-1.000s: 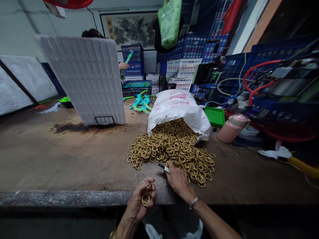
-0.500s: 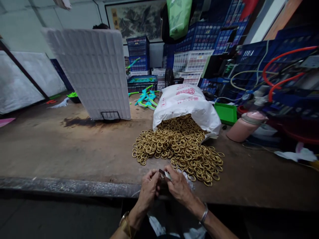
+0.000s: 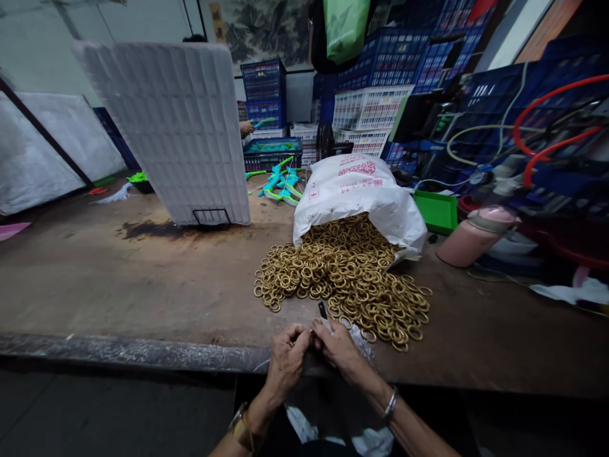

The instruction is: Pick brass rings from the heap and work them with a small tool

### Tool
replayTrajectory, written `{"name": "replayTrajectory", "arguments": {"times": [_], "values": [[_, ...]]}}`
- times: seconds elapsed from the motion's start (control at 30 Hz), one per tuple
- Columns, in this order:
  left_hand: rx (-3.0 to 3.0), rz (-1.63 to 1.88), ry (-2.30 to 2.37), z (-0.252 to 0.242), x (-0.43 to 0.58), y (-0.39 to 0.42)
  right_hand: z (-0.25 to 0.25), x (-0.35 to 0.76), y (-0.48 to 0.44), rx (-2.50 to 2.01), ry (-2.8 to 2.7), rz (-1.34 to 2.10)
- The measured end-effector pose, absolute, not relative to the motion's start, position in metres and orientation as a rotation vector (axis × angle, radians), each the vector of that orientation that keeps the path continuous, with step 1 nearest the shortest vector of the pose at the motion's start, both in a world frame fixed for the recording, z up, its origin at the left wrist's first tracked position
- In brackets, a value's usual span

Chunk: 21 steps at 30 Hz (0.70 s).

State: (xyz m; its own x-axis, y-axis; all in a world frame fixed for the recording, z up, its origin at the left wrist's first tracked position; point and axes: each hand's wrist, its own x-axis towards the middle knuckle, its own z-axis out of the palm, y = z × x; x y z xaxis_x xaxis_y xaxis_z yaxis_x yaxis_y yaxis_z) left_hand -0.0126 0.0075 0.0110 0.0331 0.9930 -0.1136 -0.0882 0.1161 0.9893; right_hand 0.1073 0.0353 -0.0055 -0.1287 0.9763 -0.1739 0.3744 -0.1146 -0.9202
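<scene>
2 hands at work, fingertips brought close together over the near edge of the table [image 3: 190, 289]; cannot tell whether they touch. Left hand [image 3: 287, 355] pinches thumb to finger on what looks like 1 gold ring [image 3: 312, 331], mostly hidden. Right hand [image 3: 343, 348] is closed around a small pale-handled cutter [image 3: 326, 324]. Its dark blade [image 3: 322, 310] points away from the body, up-frame and a little left, toward the ring pile [image 3: 335, 273]; long axis runs nearly straight out from the person. The pile lies just beyond the hands, spilling from the mouth of a white sack [image 3: 359, 190] that opens toward the person. Handling estimate: a single ring is probably light, stiff and smooth, perhaps slippery, not fragile (material unconfirmed; metal or plastic); best pinched across the rim. Being round, it has no long axis; its facing is hidden by the fingers. Cutter is likely light and rigid; take it by the handle, clear of the blade.
</scene>
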Motion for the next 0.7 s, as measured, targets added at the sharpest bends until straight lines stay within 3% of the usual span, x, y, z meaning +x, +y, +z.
{"name": "replayTrajectory", "arguments": {"times": [0.23,0.47,0.7], "values": [[0.77,0.98,1.097,0.004,-0.014,0.007,0.0,0.106,0.038,-1.482,-1.604,1.08],[0.703,1.03,0.95,0.004,-0.016,0.002,0.01,0.107,0.035,-1.472,-1.543,1.262],[0.671,1.101,0.959,0.008,-0.012,0.001,0.001,0.117,0.027,-1.49,-1.955,0.745]]}}
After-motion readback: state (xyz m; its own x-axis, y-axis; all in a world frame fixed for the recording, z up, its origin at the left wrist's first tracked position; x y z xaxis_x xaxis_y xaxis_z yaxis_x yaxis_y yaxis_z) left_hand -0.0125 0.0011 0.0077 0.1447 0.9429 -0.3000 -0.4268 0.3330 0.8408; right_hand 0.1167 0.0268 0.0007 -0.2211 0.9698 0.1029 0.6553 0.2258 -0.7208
